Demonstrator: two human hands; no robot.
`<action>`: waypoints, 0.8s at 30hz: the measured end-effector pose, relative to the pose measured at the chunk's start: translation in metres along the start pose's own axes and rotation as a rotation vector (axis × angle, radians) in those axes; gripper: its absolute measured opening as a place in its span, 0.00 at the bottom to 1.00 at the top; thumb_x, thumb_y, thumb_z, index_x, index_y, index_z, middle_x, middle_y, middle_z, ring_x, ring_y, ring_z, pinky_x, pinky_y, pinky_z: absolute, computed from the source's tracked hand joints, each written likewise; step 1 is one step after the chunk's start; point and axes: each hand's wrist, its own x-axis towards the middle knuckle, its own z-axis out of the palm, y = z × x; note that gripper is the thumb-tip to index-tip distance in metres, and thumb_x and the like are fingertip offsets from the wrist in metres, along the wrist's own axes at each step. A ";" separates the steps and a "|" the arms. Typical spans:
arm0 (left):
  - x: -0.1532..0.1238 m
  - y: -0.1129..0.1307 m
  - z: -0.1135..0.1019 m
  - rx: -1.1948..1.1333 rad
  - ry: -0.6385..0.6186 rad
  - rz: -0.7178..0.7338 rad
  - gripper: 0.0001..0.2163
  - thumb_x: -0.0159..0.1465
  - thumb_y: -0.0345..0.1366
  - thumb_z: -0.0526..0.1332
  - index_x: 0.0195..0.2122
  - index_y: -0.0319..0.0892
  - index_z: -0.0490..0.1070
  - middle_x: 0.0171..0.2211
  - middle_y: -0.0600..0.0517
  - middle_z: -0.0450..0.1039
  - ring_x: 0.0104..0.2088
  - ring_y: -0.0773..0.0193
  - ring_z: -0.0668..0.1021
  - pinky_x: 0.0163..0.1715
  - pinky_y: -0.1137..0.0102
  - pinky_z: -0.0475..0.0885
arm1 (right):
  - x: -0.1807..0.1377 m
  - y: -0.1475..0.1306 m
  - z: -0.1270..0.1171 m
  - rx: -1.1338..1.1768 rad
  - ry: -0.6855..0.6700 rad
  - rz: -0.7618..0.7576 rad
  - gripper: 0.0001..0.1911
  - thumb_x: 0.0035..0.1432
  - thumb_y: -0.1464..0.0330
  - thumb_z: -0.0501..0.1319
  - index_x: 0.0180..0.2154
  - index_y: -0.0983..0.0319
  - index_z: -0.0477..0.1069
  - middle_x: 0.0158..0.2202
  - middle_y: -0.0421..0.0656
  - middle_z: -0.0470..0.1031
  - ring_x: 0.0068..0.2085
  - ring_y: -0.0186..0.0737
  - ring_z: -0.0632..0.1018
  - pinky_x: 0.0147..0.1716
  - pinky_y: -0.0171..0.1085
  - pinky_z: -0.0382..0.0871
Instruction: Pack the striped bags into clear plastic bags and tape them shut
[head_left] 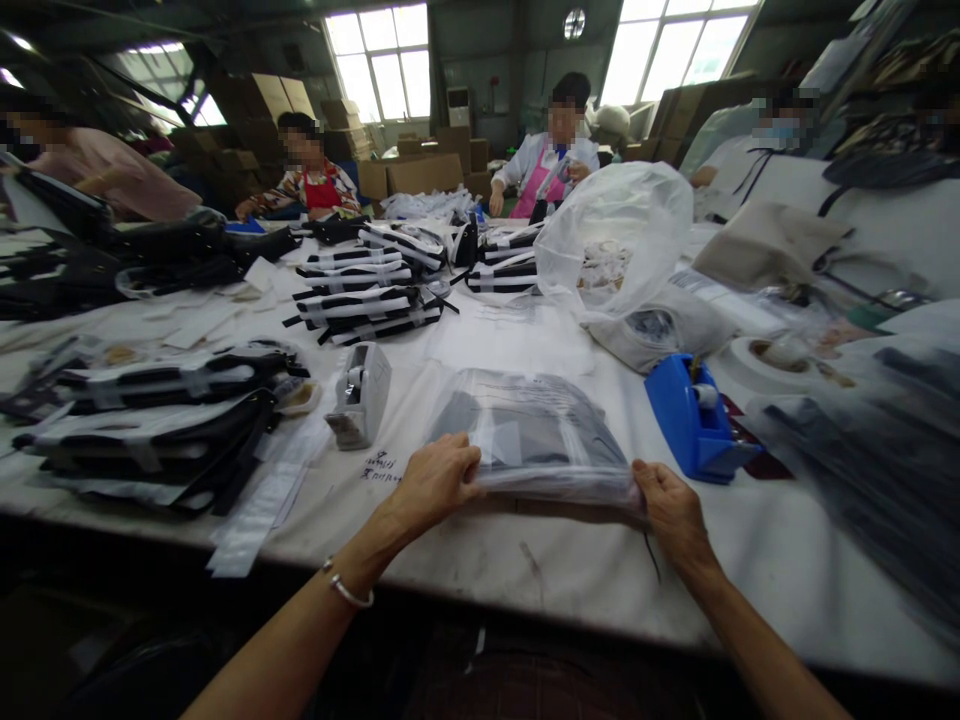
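Observation:
In front of me on the white-covered table lies a clear plastic bag (pixel 555 425) with a folded dark item inside. My left hand (pixel 442 475) grips the bag's near edge at its left part, thumb and fingers closed on the film. At the near right corner my right hand (pixel 671 510) pinches the same bag. Left of the bag stands a grey tape dispenser (pixel 361 395). To its right is a blue tape dispenser (pixel 697 420). What the dark item is cannot be made out through the film.
Stacked black-and-white folded bundles (pixel 172 430) stand at left, with more bundles (pixel 367 285) farther back. Clear plastic strips (pixel 266 510) overhang the front edge. A large translucent bag (pixel 619 235) and a tape roll (pixel 772 365) sit to the right. Several people work across the table.

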 end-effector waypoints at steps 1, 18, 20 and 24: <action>0.001 -0.002 0.001 -0.044 0.022 -0.011 0.09 0.59 0.39 0.65 0.28 0.45 0.65 0.32 0.56 0.69 0.36 0.63 0.72 0.31 0.69 0.60 | 0.000 0.000 0.000 0.004 0.000 0.001 0.25 0.55 0.46 0.57 0.19 0.59 0.63 0.16 0.36 0.62 0.21 0.35 0.63 0.23 0.35 0.58; 0.002 -0.009 0.003 0.081 0.028 0.083 0.06 0.60 0.34 0.64 0.29 0.44 0.66 0.35 0.52 0.71 0.39 0.58 0.71 0.37 0.66 0.62 | -0.001 -0.002 0.000 -0.018 -0.006 0.015 0.26 0.55 0.45 0.56 0.20 0.59 0.63 0.16 0.35 0.62 0.21 0.34 0.63 0.23 0.35 0.58; 0.003 -0.009 0.002 0.053 0.023 0.080 0.05 0.61 0.34 0.63 0.31 0.44 0.65 0.33 0.53 0.71 0.37 0.60 0.71 0.34 0.68 0.62 | -0.001 -0.002 0.000 -0.018 -0.004 0.015 0.26 0.55 0.45 0.56 0.20 0.59 0.63 0.16 0.35 0.62 0.21 0.34 0.62 0.22 0.35 0.58; 0.004 -0.011 -0.001 0.059 -0.032 -0.009 0.04 0.63 0.36 0.62 0.36 0.45 0.66 0.30 0.54 0.71 0.32 0.61 0.72 0.31 0.68 0.61 | -0.001 -0.001 -0.001 -0.009 -0.004 0.024 0.26 0.55 0.45 0.57 0.20 0.59 0.63 0.16 0.35 0.61 0.21 0.34 0.62 0.22 0.35 0.58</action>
